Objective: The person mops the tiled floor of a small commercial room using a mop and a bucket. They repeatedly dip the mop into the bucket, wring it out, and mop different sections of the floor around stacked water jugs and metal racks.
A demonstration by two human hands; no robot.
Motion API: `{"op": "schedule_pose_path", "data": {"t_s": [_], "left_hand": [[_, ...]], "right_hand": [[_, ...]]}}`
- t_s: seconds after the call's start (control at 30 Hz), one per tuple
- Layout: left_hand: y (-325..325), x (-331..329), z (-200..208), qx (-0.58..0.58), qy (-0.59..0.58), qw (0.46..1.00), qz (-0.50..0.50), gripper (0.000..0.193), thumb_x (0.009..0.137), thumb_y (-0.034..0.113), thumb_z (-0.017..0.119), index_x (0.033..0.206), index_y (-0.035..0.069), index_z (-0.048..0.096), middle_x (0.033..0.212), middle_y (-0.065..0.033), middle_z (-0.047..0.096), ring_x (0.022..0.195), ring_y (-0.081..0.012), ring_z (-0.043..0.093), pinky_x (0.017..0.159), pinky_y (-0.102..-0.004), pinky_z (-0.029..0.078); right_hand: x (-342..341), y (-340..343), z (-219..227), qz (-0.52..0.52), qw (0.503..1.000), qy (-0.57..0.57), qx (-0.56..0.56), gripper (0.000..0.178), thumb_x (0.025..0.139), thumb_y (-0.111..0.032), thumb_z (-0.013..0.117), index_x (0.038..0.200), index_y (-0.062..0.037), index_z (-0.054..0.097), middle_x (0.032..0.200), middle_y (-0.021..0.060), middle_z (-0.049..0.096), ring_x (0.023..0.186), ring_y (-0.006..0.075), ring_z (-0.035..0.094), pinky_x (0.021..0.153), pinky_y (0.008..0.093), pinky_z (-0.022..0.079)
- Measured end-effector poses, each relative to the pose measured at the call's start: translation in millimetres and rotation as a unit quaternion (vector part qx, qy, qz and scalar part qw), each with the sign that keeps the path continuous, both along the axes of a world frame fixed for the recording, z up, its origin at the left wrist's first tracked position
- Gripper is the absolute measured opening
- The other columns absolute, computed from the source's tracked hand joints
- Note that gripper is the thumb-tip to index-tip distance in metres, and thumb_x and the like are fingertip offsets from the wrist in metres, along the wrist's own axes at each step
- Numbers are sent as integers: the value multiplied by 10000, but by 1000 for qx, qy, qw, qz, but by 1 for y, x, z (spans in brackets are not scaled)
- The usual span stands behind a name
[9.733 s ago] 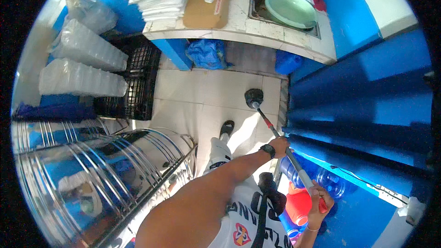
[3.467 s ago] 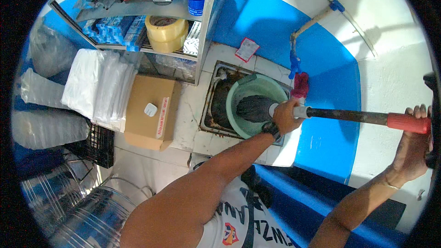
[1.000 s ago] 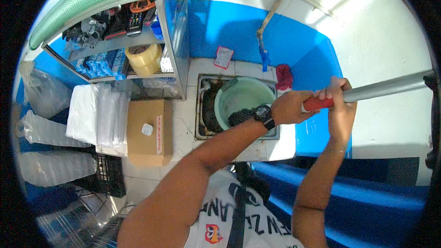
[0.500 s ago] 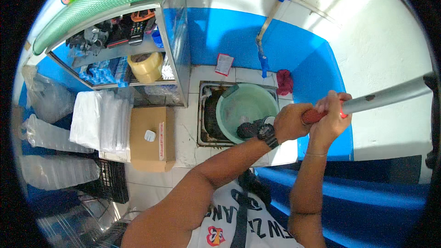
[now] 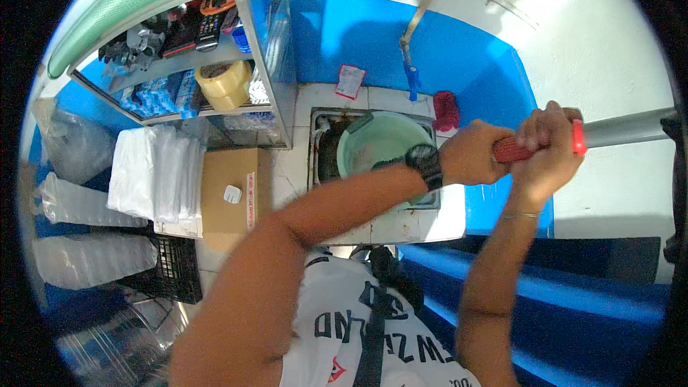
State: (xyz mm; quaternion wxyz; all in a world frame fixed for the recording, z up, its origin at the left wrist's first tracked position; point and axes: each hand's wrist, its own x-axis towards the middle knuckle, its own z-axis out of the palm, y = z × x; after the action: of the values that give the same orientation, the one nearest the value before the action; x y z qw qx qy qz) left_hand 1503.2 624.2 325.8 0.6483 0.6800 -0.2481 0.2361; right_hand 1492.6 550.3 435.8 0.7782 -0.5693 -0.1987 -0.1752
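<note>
A red textured sleeve-like grip [image 5: 514,149] is around the near end of a grey metal tube [image 5: 631,127] that comes in from the right. My left hand [image 5: 469,152], with a black watch on its wrist, is closed around the grip's left end. My right hand [image 5: 548,150] wraps around the grip farther along, beside its bright red collar [image 5: 579,137]. Fingers hide most of the grip's middle. Behind my left forearm stands a pale green basin [image 5: 390,132], with a dark item partly hidden inside.
The basin rests in a stained sink [image 5: 326,145] on a white-tiled counter. A red cloth [image 5: 446,111] lies by a taped pipe [image 5: 407,46]. To the left are a cardboard box [image 5: 229,204], stacked clear plastic packs [image 5: 154,175] and a shelf cabinet [image 5: 276,72].
Both hands and the red grip have shifted right along the metal tube, leaving less of the tube exposed. My left forearm now crosses in front of the basin's lower part.
</note>
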Motion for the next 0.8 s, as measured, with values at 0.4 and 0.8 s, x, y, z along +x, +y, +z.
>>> {"op": "schedule_pose_path", "data": {"t_s": [0.4,0.8], "left_hand": [[37,7,27,73,60,963,-253,301,810,313,804,824,54,652,634,-73,637,542,-187,601,525,-364,487],[17,17,31,57,-29,969,-237,242,841,250,742,839,38,626,674,-80,662,599,-200,633,589,-384,521]], "right_hand": [[-7,-24,15,256,958,-102,-82,310,823,-24,716,938,-101,438,810,62,501,682,175,509,618,315,507],[9,-30,20,321,947,-15,16,193,986,-84,552,836,-140,445,515,-7,446,359,111,390,335,283,357]]}}
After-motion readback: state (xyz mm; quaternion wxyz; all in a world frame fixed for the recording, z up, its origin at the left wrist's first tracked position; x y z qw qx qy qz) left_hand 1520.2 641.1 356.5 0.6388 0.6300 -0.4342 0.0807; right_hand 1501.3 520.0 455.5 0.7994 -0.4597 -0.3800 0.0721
